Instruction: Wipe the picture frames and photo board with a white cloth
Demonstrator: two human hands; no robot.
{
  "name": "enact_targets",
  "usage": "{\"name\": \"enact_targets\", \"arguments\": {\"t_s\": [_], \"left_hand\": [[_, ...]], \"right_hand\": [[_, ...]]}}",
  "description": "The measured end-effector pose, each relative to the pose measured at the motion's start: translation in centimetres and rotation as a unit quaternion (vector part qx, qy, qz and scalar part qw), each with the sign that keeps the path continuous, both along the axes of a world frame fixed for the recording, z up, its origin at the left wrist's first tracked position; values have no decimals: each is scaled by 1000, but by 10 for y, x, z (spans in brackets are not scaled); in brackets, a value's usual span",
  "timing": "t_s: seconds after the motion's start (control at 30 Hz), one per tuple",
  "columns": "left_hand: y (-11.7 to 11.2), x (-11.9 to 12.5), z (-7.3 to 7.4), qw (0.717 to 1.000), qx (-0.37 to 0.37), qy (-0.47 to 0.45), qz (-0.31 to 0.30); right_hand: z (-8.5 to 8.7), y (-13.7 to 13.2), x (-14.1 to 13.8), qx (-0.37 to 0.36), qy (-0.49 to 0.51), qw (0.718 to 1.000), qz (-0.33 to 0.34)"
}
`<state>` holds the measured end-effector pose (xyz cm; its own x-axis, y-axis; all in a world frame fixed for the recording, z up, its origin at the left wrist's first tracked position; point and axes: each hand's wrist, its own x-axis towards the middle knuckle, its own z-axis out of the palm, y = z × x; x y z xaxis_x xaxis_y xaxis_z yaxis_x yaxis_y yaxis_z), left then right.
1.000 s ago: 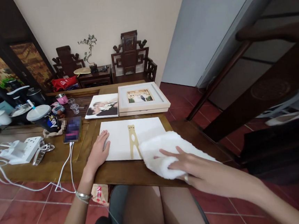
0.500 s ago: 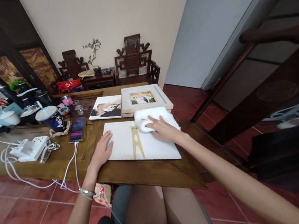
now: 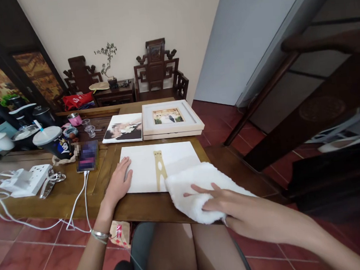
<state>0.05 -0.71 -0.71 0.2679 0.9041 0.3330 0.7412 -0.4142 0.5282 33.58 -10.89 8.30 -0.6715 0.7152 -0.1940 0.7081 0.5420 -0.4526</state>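
Note:
A white flat panel (image 3: pixel 138 168) lies on the wooden table (image 3: pixel 136 210), with a gold-coloured forked stand piece (image 3: pixel 158 164) down its middle. My left hand (image 3: pixel 120 180) rests flat on the panel's left edge, fingers stretched out. Over the panel's near right corner and the table's front edge, my right hand (image 3: pixel 217 201) grips a fluffy white cloth (image 3: pixel 196 182). The cloth hides that corner. Behind the panel sit a pale wooden picture frame (image 3: pixel 194 123) and a smaller photo panel (image 3: pixel 125 129).
To the left are a phone (image 3: pixel 88 153) with white cables, a power strip (image 3: pixel 34 180), a lidded dark cup (image 3: pixel 56 141), small clear cups (image 3: pixel 90 131) and a pink cup (image 3: pixel 74 119). A dark wooden chair (image 3: pixel 274 126) stands at the right.
My right hand has pulled the cloth from the panel's far right part toward me, down to its near right corner. My left hand keeps its place on the left edge.

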Motion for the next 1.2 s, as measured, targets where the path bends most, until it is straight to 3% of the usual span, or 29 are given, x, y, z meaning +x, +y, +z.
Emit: {"name": "enact_targets", "arguments": {"t_s": [0.13, 0.3, 0.4, 0.5, 0.7, 0.8, 0.93, 1.07, 1.13, 1.2], "left_hand": [[1, -2, -1, 1000, -5, 0, -6], [2, -4, -1, 999, -30, 11, -16], [3, -5, -1, 999, -41, 16, -10], [4, -4, -3, 999, -34, 19, -8], [4, -3, -6, 999, -16, 42, -10], [4, -3, -5, 998, -19, 53, -14], [4, -4, -5, 998, -26, 52, -11], [5, -6, -6, 999, -21, 46, -15], [5, -7, -6, 999, -19, 43, -16], [5, -7, -6, 999, -20, 44, -15]], "right_hand": [[0, 32, -12, 35, -39, 998, -42], [-29, 100, -69, 149, -13, 986, -78], [-41, 117, -98, 184, -15, 980, -69], [-43, 99, -108, 171, -33, 984, -35], [-28, 13, -94, 109, -2, 993, 50], [-18, 2, -88, 59, 6, 995, 78], [-18, 47, -98, 59, -11, 998, 30], [-32, 108, -125, 160, -67, 983, -56], [-38, 122, -138, 198, -76, 975, -69], [-43, 120, -145, 214, -78, 972, -52]]}}
